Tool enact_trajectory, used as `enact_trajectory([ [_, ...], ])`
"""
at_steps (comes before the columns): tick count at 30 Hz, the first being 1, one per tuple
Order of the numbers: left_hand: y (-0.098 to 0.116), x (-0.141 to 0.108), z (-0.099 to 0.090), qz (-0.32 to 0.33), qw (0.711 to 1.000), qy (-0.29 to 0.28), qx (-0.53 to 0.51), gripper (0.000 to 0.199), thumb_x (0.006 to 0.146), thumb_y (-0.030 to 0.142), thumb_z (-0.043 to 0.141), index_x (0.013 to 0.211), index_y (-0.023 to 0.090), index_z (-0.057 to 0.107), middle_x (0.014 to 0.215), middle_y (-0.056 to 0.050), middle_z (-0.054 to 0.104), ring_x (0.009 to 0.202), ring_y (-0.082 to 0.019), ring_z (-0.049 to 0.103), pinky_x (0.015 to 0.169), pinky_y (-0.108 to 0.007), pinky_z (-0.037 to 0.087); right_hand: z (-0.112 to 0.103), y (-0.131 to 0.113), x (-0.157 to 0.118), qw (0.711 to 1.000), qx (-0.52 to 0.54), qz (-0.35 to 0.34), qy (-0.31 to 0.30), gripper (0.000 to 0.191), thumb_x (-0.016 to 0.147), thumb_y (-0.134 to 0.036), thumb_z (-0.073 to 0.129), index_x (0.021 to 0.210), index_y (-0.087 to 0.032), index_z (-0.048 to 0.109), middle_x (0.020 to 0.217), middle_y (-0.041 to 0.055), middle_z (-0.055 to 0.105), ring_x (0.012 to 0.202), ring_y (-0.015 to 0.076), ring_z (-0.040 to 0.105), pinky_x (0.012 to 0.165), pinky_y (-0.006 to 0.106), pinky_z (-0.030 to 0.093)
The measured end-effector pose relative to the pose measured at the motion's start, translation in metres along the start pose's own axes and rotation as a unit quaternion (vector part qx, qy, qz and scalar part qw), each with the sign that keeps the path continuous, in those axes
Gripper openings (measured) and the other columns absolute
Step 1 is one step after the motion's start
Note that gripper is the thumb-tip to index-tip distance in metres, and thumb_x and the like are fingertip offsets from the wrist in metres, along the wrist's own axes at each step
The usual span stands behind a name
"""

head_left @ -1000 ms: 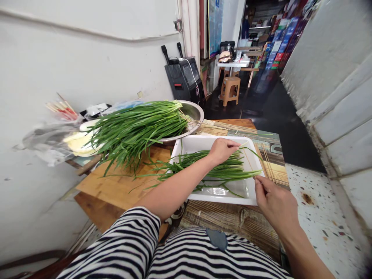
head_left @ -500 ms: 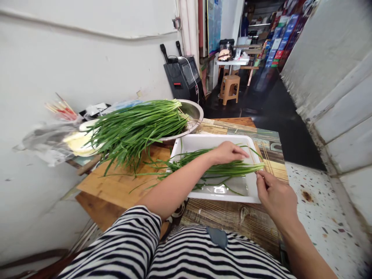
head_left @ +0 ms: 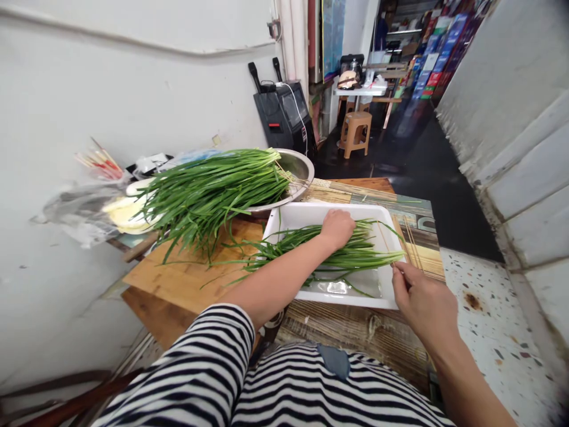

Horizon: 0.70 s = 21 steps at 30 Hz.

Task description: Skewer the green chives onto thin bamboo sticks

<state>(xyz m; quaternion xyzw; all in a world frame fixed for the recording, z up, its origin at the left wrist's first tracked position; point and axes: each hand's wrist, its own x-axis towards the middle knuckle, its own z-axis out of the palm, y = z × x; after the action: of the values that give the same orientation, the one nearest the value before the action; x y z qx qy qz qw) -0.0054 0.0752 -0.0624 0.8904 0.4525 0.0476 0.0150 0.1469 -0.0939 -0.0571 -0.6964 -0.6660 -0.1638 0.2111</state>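
Long green chives [head_left: 351, 258] lie in a white rectangular tray [head_left: 311, 209], their pale ends pointing right and their leaves hanging over its left side. My left hand [head_left: 338, 228] is over the tray with its fingers curled down into the chives; the fingertips are hidden. At the tray's right rim, my right hand [head_left: 420, 296] pinches a thin stick [head_left: 384, 238] beside the pale ends. A large bunch of chives [head_left: 217, 190] rests across a metal bowl [head_left: 306, 166] behind and left of the tray. Several thin sticks [head_left: 412, 242] lie right of the tray.
A wooden board [head_left: 178, 279] sits left of the tray. Plastic bags [head_left: 80, 207] and a cup of skewers [head_left: 102, 165] are at the far left. Beyond the table stand a black speaker [head_left: 287, 115], a brown stool [head_left: 355, 133] and a small table [head_left: 361, 92].
My left hand has drawn back leftward and its outstretched fingers have curled down into the chives. My right hand has stayed at the tray's right rim. The view has shifted slightly.
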Motion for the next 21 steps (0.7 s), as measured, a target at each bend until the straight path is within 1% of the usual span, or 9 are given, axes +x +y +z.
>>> enact_trajectory([
  [2, 0.002, 0.000, 0.002, 0.003, 1.000, 0.011, -0.003, 0.028, 0.084, 0.012, 0.045, 0.086, 0.009, 0.073, 0.095, -0.018, 0.065, 0.100, -0.026, 0.057, 0.087, -0.039, 0.036, -0.001, 0.000, 0.000, 1.000, 0.000, -0.001, -0.004, 0.032, 0.089, -0.033, 0.046, 0.094, -0.016, 0.073, 0.060, 0.0051, 0.067, 0.046, 0.0122, 0.053, 0.048, 0.023, 0.024],
  [5, 0.002, -0.001, 0.001, 0.011, 0.998, 0.046, -0.037, 0.027, 0.083, 0.013, 0.046, 0.082, 0.010, 0.073, 0.097, -0.016, 0.066, 0.102, -0.026, 0.056, 0.089, -0.040, 0.038, -0.001, 0.000, 0.001, 1.000, 0.000, -0.003, -0.004, 0.031, 0.089, -0.032, 0.046, 0.094, -0.017, 0.073, 0.059, 0.0042, 0.067, 0.046, 0.0119, 0.053, 0.048, 0.022, 0.024],
  [7, 0.001, -0.001, -0.002, 0.003, 0.991, 0.077, -0.109, 0.024, 0.081, 0.016, 0.049, 0.083, 0.013, 0.073, 0.099, -0.013, 0.067, 0.099, -0.023, 0.058, 0.090, -0.037, 0.041, -0.001, 0.000, 0.001, 1.000, 0.004, -0.008, 0.005, 0.031, 0.089, -0.032, 0.046, 0.094, -0.016, 0.073, 0.060, 0.0042, 0.067, 0.047, 0.0123, 0.054, 0.048, 0.022, 0.026],
  [9, -0.002, -0.001, -0.005, -0.027, 0.972, 0.087, -0.218, 0.023, 0.078, 0.016, 0.052, 0.087, 0.014, 0.073, 0.094, -0.009, 0.070, 0.090, -0.018, 0.061, 0.086, -0.031, 0.045, -0.001, 0.000, 0.001, 1.000, 0.006, -0.012, 0.013, 0.033, 0.090, -0.033, 0.045, 0.093, -0.016, 0.072, 0.061, 0.0045, 0.067, 0.048, 0.0128, 0.055, 0.049, 0.022, 0.027],
  [12, -0.005, 0.000, -0.008, -0.083, 0.918, 0.063, -0.383, 0.025, 0.078, 0.014, 0.052, 0.093, 0.011, 0.072, 0.081, -0.005, 0.070, 0.071, -0.012, 0.061, 0.074, -0.024, 0.049, -0.001, 0.000, 0.000, 1.000, 0.000, -0.015, 0.014, 0.033, 0.090, -0.034, 0.044, 0.093, -0.016, 0.072, 0.060, 0.0043, 0.067, 0.047, 0.0128, 0.055, 0.049, 0.022, 0.028],
  [15, -0.003, -0.001, -0.013, -0.118, 0.848, 0.050, -0.515, 0.026, 0.081, 0.013, 0.051, 0.099, 0.010, 0.071, 0.075, -0.004, 0.069, 0.059, -0.007, 0.058, 0.064, -0.020, 0.048, -0.001, 0.000, 0.000, 0.999, -0.006, -0.030, 0.023, 0.034, 0.091, -0.034, 0.043, 0.093, -0.016, 0.072, 0.058, 0.0038, 0.066, 0.045, 0.0126, 0.054, 0.048, 0.022, 0.028],
  [18, 0.004, -0.002, -0.019, -0.139, 0.779, 0.038, -0.611, 0.023, 0.081, 0.009, 0.054, 0.098, 0.007, 0.070, 0.068, -0.002, 0.065, 0.054, -0.005, 0.054, 0.059, -0.019, 0.046, 0.000, 0.001, -0.001, 0.998, -0.008, -0.048, 0.034, 0.036, 0.092, -0.035, 0.042, 0.093, -0.016, 0.073, 0.056, 0.0038, 0.065, 0.044, 0.0121, 0.054, 0.047, 0.022, 0.028],
  [21, 0.009, -0.003, -0.025, -0.157, 0.724, 0.016, -0.671, 0.019, 0.081, 0.007, 0.056, 0.093, 0.007, 0.070, 0.065, 0.000, 0.063, 0.052, -0.004, 0.053, 0.058, -0.019, 0.045, 0.001, 0.001, -0.001, 0.998, -0.006, -0.047, 0.038, 0.038, 0.092, -0.036, 0.041, 0.094, -0.016, 0.073, 0.057, 0.0041, 0.066, 0.045, 0.0118, 0.054, 0.047, 0.022, 0.029],
])
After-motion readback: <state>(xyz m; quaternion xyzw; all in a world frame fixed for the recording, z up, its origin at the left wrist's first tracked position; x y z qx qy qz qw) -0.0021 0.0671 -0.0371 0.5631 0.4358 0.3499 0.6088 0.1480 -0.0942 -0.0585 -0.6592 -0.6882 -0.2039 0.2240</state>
